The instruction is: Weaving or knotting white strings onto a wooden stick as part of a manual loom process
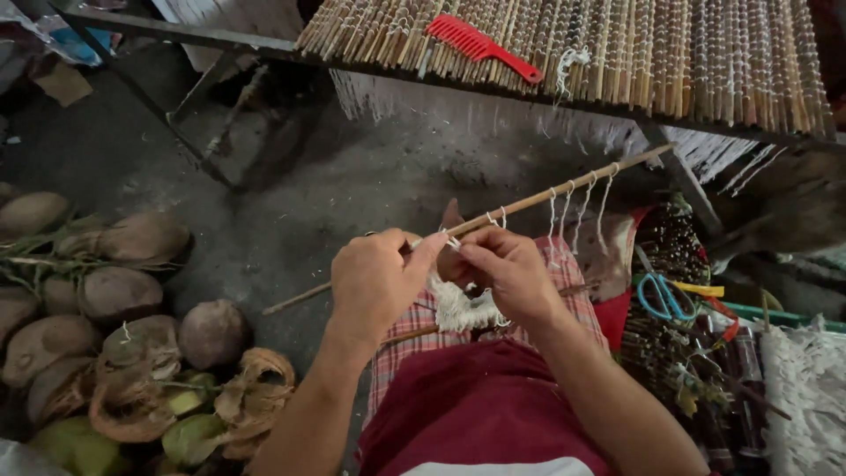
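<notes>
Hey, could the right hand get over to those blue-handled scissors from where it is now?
Probably yes. The scissors lie uncovered atop the pile on the person's right, beside the right hand, with open space between. But that hand is pinching white string at the thin stick with the left hand, so it would have to release first.

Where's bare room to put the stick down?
Bare floor lies between the coconuts and the mat frame. It is crowded right of the lap, around the scissors, and at left among the coconut husks.

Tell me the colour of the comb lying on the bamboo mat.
Red: the comb shows plainly in the head view, atop the mat.
</notes>
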